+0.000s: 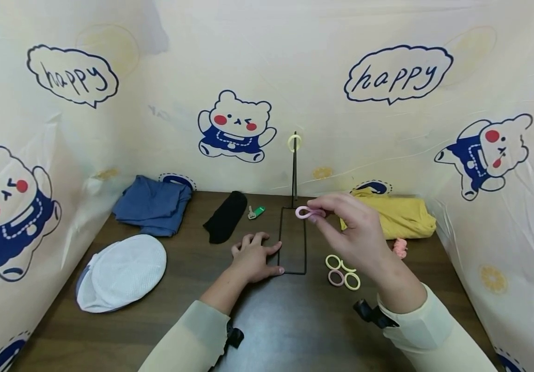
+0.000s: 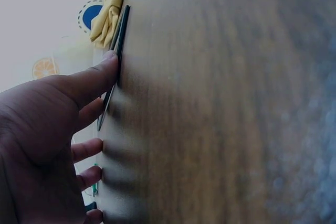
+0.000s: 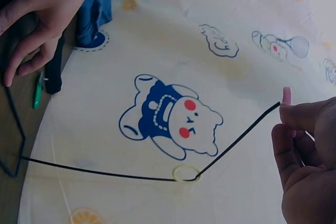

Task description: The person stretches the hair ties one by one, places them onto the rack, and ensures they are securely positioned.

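My right hand (image 1: 357, 235) pinches a pink hair tie (image 1: 315, 212) between thumb and fingers, squeezing it into a narrow loop. In the right wrist view this hair tie (image 3: 287, 95) is right at the tip of the black wire stand's arm (image 3: 239, 139). A pale yellow hair tie (image 3: 175, 174) hangs at the bend of that arm. The stand's rectangular base (image 1: 305, 243) lies on the table. My left hand (image 1: 254, 258) rests with fingers spread at the base's left side, and in the left wrist view its thumb (image 2: 97, 80) touches the wire.
Several yellow and pink hair ties (image 1: 352, 281) lie right of the base. A pink scrunchie (image 1: 400, 248) and yellow cloth (image 1: 402, 217) are farther right. At left are a white mesh-topped item (image 1: 129, 268), folded blue cloth (image 1: 155, 206), a black sock (image 1: 226, 217) and a green-tagged key (image 1: 257, 212).
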Tool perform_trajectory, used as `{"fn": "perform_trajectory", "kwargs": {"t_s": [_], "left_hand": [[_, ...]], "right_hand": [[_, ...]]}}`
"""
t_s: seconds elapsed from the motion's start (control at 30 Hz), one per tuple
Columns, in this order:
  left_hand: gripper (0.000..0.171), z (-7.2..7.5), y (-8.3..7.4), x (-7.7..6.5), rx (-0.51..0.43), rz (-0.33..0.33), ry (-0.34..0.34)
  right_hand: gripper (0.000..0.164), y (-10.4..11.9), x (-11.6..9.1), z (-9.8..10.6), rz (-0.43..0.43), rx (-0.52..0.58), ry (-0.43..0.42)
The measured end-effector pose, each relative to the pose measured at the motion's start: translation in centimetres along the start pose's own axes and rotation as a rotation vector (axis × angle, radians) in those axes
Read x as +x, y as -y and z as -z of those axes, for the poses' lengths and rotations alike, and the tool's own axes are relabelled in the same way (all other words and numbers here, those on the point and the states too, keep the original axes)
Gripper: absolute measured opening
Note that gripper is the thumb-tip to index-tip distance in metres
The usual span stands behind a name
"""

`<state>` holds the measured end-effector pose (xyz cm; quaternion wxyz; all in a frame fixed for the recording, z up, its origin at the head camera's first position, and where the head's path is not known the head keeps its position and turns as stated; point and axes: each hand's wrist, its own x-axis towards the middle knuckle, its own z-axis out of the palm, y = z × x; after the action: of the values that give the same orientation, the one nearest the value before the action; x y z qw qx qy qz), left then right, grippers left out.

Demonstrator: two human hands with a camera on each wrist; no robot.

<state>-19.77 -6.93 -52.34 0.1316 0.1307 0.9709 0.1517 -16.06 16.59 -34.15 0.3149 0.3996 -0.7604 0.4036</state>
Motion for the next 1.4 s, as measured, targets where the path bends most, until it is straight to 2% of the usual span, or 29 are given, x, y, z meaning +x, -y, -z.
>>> {"fn": "perform_trajectory", "kwargs": {"t_s": [0.2, 0.4, 0.87, 1.17, 1.4], "left_hand": [[0.077, 0.1, 0.1, -0.1, -0.004, 0.001, 0.002], [0.076, 0.2, 0.0, 0.0, 0.004, 0.001, 0.006], [0.077, 0.2, 0.0, -0.2, 0.013, -0.003, 0.012], [0.076, 0.2, 0.0, 0.0, 0.017, -0.007, 0.01], [0.076, 0.4, -0.1, -0.1, 0.012, -0.011, 0.014]], "right_hand": [[0.025, 0.1, 1.2, -0.5, 0.042, -0.001, -0.02], [0.024, -0.6, 1.8, -0.7, 0.033, 0.003, -0.018], [0.022, -2.3, 2.2, -1.2, -0.047, -0.009, -0.001], [0.017, -4.3, 2.6, -2.1, -0.099, -0.013, 0.001], [0.014, -5.7, 2.9, -2.9, -0.173, -0.024, -0.014]]}}
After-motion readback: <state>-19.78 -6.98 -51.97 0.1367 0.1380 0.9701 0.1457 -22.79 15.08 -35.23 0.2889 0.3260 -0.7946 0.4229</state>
